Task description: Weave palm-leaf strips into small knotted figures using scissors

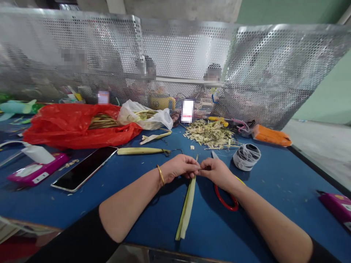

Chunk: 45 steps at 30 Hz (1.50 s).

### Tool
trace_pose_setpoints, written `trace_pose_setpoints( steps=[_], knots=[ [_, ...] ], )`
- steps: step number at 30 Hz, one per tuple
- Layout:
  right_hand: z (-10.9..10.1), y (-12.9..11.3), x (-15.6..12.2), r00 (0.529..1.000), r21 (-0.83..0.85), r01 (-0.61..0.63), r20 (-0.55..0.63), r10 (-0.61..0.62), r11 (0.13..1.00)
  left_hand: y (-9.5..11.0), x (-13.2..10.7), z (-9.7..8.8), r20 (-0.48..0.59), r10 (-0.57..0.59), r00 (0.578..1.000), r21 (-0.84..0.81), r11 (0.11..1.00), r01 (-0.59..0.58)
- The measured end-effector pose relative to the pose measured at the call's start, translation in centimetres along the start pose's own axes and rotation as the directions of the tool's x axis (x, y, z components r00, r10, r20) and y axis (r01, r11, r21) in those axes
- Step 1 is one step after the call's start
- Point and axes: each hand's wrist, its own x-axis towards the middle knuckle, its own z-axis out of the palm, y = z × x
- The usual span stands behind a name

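My left hand (181,167), with a gold bangle at the wrist, pinches the upper end of a long, folded pale-green leaf strip (188,208). The strip hangs down toward the table's front edge, and a thin tip pokes out above my fingers. My right hand (215,171) meets the left at that end, its thumb and fingertips pinched together; what lies between them is too small to make out. Under my right wrist lie scissors (227,204) with red handles, partly covered by the arm. A spool of white thread (246,157) stands to the right.
Leaf scraps (210,133) are heaped behind my hands, near an orange packet (271,136). On the left are another leaf piece (142,151), a phone (86,168), a purple power strip (38,170) and a red plastic bag (63,124). A perforated metal screen (186,47) closes off the back.
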Motion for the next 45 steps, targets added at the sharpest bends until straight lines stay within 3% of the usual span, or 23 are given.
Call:
trace_pose_setpoints(
  steps=[13,20,24,30,36,41,45],
  knots=[
    [-1.6,-1.2,-0.3,0.987,0.361,-0.142,0.120,0.105,0.922,0.0,0.2,-0.2,-0.043,-0.031,0.999,-0.062,0.998,0.028],
    [-1.4,-1.0,0.0,0.998,0.334,-0.061,0.007,0.063,0.941,0.2,-0.1,-0.2,-0.036,-0.020,0.999,-0.097,0.995,0.017],
    [-0.5,-0.5,0.1,0.998,0.393,-0.066,0.009,0.068,0.917,0.2,-0.1,-0.2,-0.029,0.003,1.000,-0.079,0.997,-0.005],
    [0.0,0.0,0.2,0.998,0.306,-0.065,0.016,0.063,0.950,0.2,-0.1,-0.2,-0.013,0.011,1.000,-0.047,0.999,-0.012],
    [-0.4,-1.0,0.0,0.996,0.445,-0.049,-0.039,0.074,0.894,-0.1,0.0,0.0,-0.039,0.016,0.999,0.022,1.000,-0.015],
    [0.4,-1.2,0.0,0.981,0.507,-0.113,-0.078,0.177,0.854,-0.4,0.2,0.6,-0.085,0.029,0.996,0.099,0.995,-0.021],
    [1.0,-0.9,0.1,0.979,0.573,-0.102,-0.087,0.184,0.813,-0.7,0.3,1.1,-0.111,0.033,0.993,0.131,0.991,-0.018]
  ],
)
